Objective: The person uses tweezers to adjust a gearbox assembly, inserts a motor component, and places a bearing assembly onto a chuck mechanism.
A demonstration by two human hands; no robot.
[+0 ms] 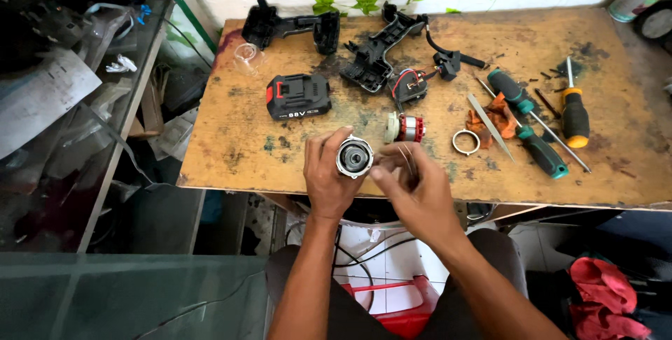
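Observation:
My left hand [329, 175] grips a round black and silver gearbox part [354, 156] over the near edge of the worn wooden table [231, 151]. My right hand [414, 186] pinches something small at the part's right side; what it holds is too small to tell. Just beyond my hands a small motor [404, 128] with red windings lies on the table.
A black and red battery pack [298, 96] lies at left. Black drill housing halves [290, 28] [378, 53], a wired switch [409, 84], a metal ring [465, 142], tweezers [490, 124] and several screwdrivers [542, 147] [574, 112] lie further back and right. A glass shelf [91, 102] stands left.

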